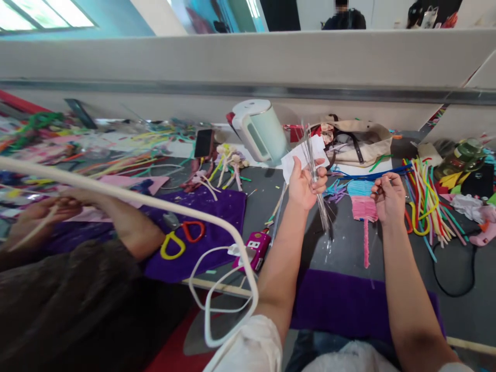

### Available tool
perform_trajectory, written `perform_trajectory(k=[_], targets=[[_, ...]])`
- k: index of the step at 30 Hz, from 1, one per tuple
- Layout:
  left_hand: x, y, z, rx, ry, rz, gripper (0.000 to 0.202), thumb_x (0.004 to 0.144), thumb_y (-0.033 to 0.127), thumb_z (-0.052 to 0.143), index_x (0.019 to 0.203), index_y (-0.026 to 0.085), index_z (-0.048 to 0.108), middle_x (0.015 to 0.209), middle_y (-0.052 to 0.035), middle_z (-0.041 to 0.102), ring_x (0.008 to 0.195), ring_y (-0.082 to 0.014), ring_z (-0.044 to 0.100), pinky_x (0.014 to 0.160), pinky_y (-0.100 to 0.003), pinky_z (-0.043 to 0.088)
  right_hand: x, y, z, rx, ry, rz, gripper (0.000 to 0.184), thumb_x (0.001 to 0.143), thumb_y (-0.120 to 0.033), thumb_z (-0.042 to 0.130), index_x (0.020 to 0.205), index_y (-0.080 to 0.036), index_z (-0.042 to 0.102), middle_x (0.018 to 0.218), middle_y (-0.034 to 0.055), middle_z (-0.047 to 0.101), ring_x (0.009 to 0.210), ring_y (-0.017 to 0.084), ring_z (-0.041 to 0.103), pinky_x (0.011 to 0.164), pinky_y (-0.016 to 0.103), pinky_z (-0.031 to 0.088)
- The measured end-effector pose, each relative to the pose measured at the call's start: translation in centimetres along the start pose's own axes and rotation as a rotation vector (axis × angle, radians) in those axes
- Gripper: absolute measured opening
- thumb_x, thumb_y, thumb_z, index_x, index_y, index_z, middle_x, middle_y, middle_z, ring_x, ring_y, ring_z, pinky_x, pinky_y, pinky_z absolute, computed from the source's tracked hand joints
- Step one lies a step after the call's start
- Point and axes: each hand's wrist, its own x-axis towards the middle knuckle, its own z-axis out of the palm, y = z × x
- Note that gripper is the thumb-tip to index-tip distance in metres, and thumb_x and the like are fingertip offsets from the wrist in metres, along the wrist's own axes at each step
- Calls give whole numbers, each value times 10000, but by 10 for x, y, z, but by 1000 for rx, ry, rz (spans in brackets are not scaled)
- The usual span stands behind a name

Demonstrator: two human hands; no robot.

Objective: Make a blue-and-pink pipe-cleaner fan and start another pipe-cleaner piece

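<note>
My left hand (306, 183) is closed around a bundle of thin silver wires (315, 181) together with a white paper wrapper (298, 157), held upright above the grey table (349, 248). To its right my right hand (387, 199) pinches what looks like a single thin wire drawn from the bundle; the wire is barely visible. Between and below my hands lies a pink and light-blue pipe-cleaner piece (363, 209) with a long pink tail.
A co-worker's arm (127, 227) rests at the left over a purple cloth (209, 217) with yellow-and-red scissors (180, 237). Nearby are a pale-green kettle (259, 129), a beige bag (360, 139), a pile of coloured pipe cleaners (424, 201), a pink device (253, 250) and a white cable (217, 289).
</note>
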Motion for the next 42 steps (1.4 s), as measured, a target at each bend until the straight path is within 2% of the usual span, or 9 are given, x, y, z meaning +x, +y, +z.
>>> perform_trajectory(k=[5,11,13,16,20,27,32,38,42], targets=[[-2,-5,3,51,-75,-74,781,878,771,218,954,121,643,649,-27,527,392,-51,302,345,-170,170,-4,-3,6,8,-56,87,389,689,-380,797,799,-219,461,644,-85,555,375,5,352,316,102,200],[-1,-22,14,173,-101,-139,689,870,754,346,974,136,631,632,13,490,380,-31,256,342,-144,139,-15,-11,25,-55,-128,63,383,698,-343,795,903,-240,488,541,-135,394,369,16,260,335,114,164],[-2,-31,19,210,-99,-125,634,863,732,421,980,144,624,618,34,461,378,-26,232,344,-139,129,-19,-13,31,-89,-156,43,355,730,-395,775,901,-235,507,517,-139,350,364,16,231,338,127,152],[-7,-44,28,263,-88,-63,555,839,681,542,988,152,614,612,55,433,386,-20,217,353,-137,123,-23,-15,36,-109,-186,45,327,773,-475,723,867,-213,551,523,-119,370,374,16,224,345,145,146],[-12,-55,34,326,-87,13,520,775,631,668,958,148,604,633,60,435,403,-12,219,369,-145,119,-23,-19,36,-65,-169,56,294,771,-453,715,821,-194,586,579,-77,486,400,15,255,358,153,158],[-14,-63,34,426,-129,-59,455,725,547,752,842,148,568,636,52,461,398,-10,222,383,-171,98,-26,-26,32,-30,-161,70,223,790,-389,688,843,-195,592,638,-42,569,448,42,423,366,153,238],[-16,-65,36,456,-148,-33,456,737,553,739,888,147,597,599,60,422,409,-22,213,400,-187,91,-31,-28,39,-81,-150,-74,223,766,-358,735,823,-202,586,576,-85,480,412,23,297,370,152,214],[-18,-69,40,505,-167,-22,506,721,618,724,890,154,616,575,67,359,427,-36,191,417,-199,74,-32,-25,39,-315,-138,-227,177,817,-369,690,876,-208,647,614,-64,526,465,50,366,477,191,409],[-18,-71,39,521,-166,-18,516,740,639,694,904,154,626,582,64,357,423,-35,178,417,-203,69,-33,-30,43,-418,-108,-290,190,842,-372,654,969,-235,687,538,-81,415,472,76,333,519,227,460]])
